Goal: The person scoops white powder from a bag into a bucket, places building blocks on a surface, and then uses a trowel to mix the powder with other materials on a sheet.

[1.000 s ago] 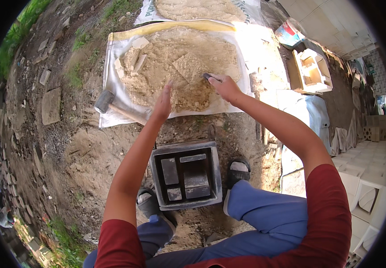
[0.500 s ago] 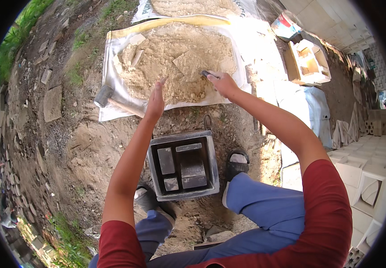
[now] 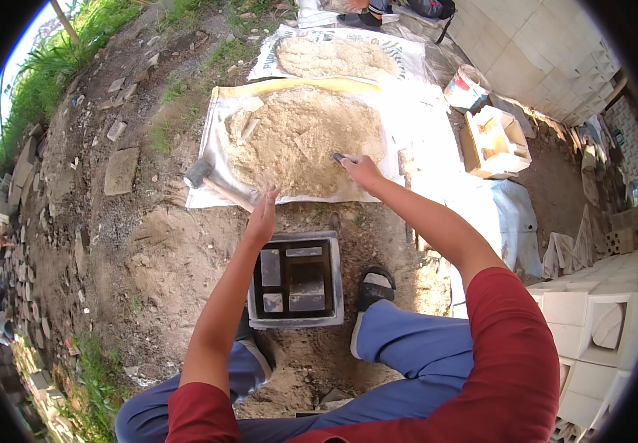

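Note:
My right hand (image 3: pixel 365 174) grips a trowel by its dark handle (image 3: pixel 344 159); the blade is hard to tell from the pale sandy powder (image 3: pixel 319 114) there. My left hand (image 3: pixel 263 219), fingers stretched out and seen edge-on, is at the near edge of the heap with nothing visible in it. Beside it ends the wooden handle of a mallet (image 3: pixel 198 173) with a grey head, lying across the sack's corner. Below both hands, between my feet, a grey box mould (image 3: pixel 337 284) stands on the ground with dark rectangular blocks inside.
The powder lies on a white sack (image 3: pixel 212 140); a second sack with powder (image 3: pixel 337 57) is behind it. To the right are a bucket (image 3: pixel 467 87), a pale compartmented block (image 3: pixel 497 142) and stacked blocks (image 3: pixel 564 317). Another person's foot (image 3: pixel 361 20) shows at the top.
The whole view has shifted, so the heap and mould sit differently and the second sack shows more fully. Both hands are lower in the picture, still at the heap's near side.

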Demonstrator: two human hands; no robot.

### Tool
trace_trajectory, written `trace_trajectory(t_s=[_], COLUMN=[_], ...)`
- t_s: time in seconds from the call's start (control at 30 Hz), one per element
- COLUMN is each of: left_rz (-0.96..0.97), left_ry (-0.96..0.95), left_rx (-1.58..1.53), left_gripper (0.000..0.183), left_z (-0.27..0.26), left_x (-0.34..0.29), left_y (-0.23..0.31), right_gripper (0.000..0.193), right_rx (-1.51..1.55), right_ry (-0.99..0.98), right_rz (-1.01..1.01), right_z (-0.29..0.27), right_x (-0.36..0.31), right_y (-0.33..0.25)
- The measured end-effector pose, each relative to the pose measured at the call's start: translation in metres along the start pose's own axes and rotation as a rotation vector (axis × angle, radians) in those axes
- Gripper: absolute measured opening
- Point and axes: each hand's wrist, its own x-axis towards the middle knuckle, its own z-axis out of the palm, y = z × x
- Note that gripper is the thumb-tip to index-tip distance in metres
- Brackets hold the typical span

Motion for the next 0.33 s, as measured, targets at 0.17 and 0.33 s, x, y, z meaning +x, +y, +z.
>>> trace_trajectory(t_s=[0.17, 0.33], left_rz=[0.163, 0.268], left_ry=[0.015, 0.08], left_rx=[0.555, 0.87], left_gripper=[0.062, 0.065], left_z=[0.017, 0.014], left_x=[-0.056, -0.091], left_y=[0.013, 0.006], right_gripper=[0.04, 0.046], right_rx=[-0.021, -0.098], right_ry=[0.063, 0.043], right_rz=[0.015, -0.024], right_z=[-0.016, -0.025], right_x=[0.008, 0.0], right_y=[0.021, 0.015])
